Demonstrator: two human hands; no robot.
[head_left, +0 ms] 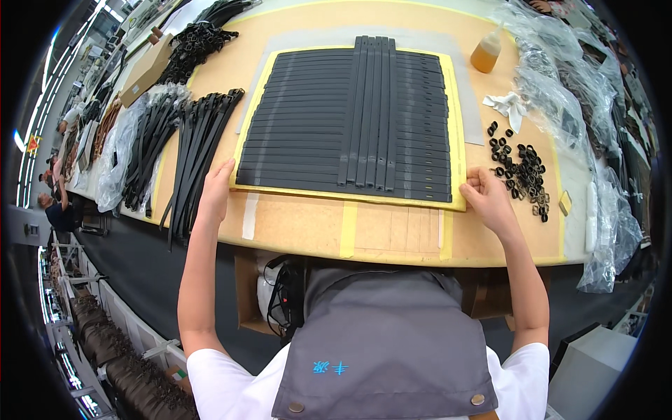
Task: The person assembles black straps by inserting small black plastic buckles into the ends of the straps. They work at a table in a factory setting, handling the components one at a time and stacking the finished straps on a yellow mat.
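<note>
The left hand (217, 187) pinches the yellow-edged board (455, 133) at its near left corner; the right hand (488, 199) has thumb and fingers closed on its near right corner; the board is by the middle of the table's (301, 231) near edge, whether lifted I cannot tell; it looks light and fairly stiff, and its straps may slide if tipped, so holding both near corners level seems best; matte dark straps (301, 119) lie side by side across it, a few top straps (367, 112) running front to back over them; black loops (521, 171) lie toward the table's right edge
</note>
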